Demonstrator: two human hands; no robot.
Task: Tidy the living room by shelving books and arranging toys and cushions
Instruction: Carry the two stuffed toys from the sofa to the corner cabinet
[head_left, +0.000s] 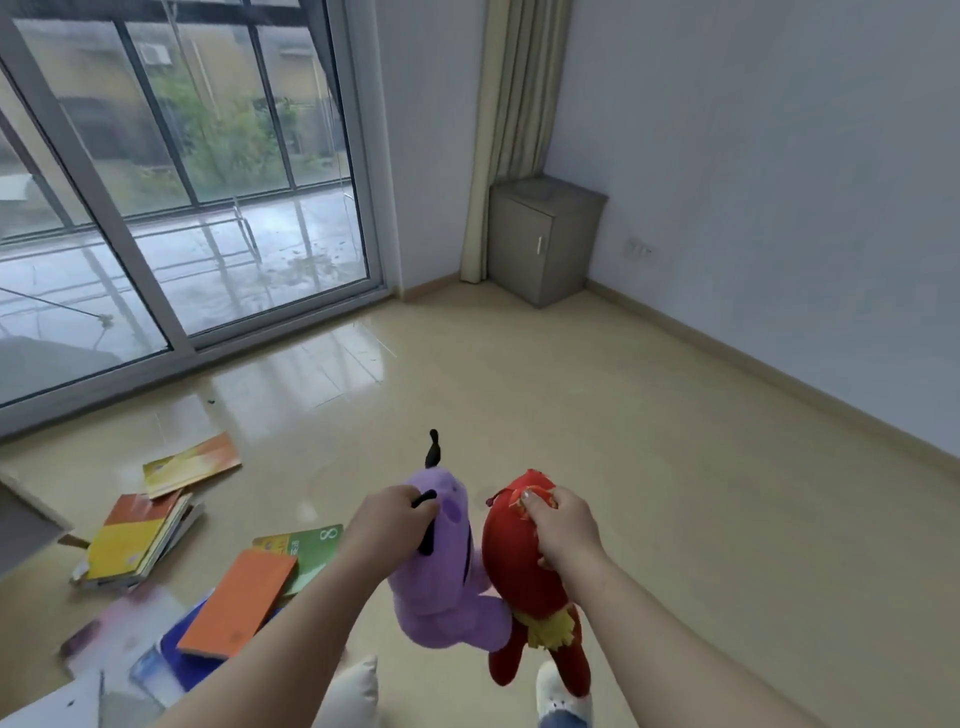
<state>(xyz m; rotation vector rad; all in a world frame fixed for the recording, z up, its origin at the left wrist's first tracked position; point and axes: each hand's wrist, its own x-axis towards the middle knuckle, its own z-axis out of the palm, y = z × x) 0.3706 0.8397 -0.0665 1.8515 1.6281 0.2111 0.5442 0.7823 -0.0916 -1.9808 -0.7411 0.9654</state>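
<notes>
Item one: purple toy (447, 571), plush, with black trim and a black tail-like tip pointing up; your left hand (392, 525) grips it near the top, fingers curled round a black strip. Item two: red toy (524, 566), plush, with yellow-orange fringe low on the body; your right hand (561, 525) grips it at the upper end, fingers curled and pinching an orange tuft. You hold both toys in the air over the floor (649, 415), side by side and touching, legs hanging down. Item three: books loose on the floor to your left. These are an orange book (236, 603) lying partly on a green book (311, 545), a red-and-yellow stack (135, 540) beyond, an orange-yellow book (192, 462) farther on, and blurred blue and pale covers nearest you. Item four: slipper (563, 696) on your foot below the red toy. Item five: grey cabinet (540, 239) in the far corner, beside a beige curtain (509, 130). Item six: sliding glass door (182, 182) on the left wall.
</notes>
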